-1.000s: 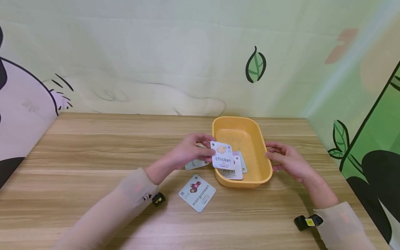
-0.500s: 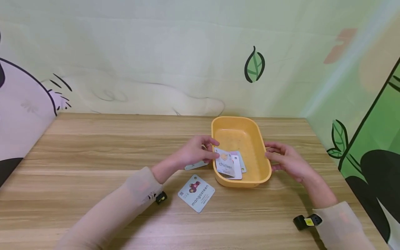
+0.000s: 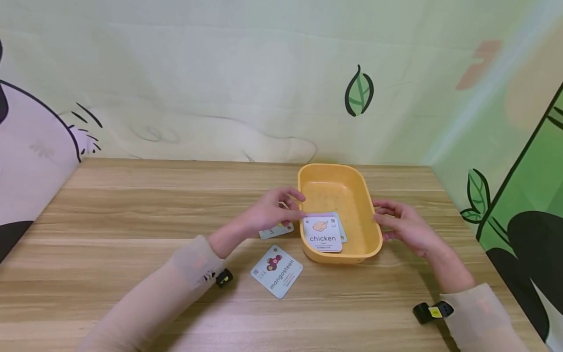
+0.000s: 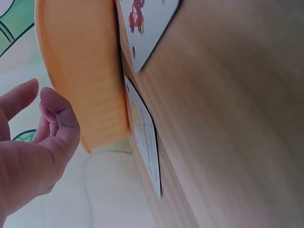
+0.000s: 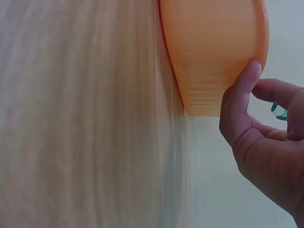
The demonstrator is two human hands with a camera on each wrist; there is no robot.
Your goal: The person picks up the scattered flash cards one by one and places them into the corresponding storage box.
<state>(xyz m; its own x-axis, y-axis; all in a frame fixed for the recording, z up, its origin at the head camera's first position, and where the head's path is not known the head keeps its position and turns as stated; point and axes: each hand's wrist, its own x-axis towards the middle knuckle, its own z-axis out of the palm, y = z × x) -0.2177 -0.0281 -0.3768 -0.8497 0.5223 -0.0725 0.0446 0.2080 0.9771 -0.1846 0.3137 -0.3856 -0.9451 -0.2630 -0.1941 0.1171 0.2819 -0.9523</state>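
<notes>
A yellow plastic basket (image 3: 357, 215) stands on the table. Inside its near end, a "chicken" picture card (image 3: 322, 238) lies face up over other cards, whose edges peek out. My left hand (image 3: 274, 210) hovers at the basket's left rim, with nothing in its relaxed fingers; the left wrist view shows thumb and fingers apart. At the opposite side, my right hand (image 3: 404, 225) touches the outer wall near the rim with loosely bent fingers. A card (image 3: 277, 231) lies beside the basket, partly hidden under my left hand. Nearer the table's front lies a "mangosteen" card (image 3: 276, 272).
The wood-grain table (image 3: 154, 210) reaches back to a wall covering (image 3: 220, 88) printed with leaves and cartoon shapes. Straps with small black devices (image 3: 433, 312) sit at both sleeve cuffs.
My left hand has lowered the chicken card into the basket, let it go and drawn slightly back to the left rim. The right hand stays in place at the basket's side.
</notes>
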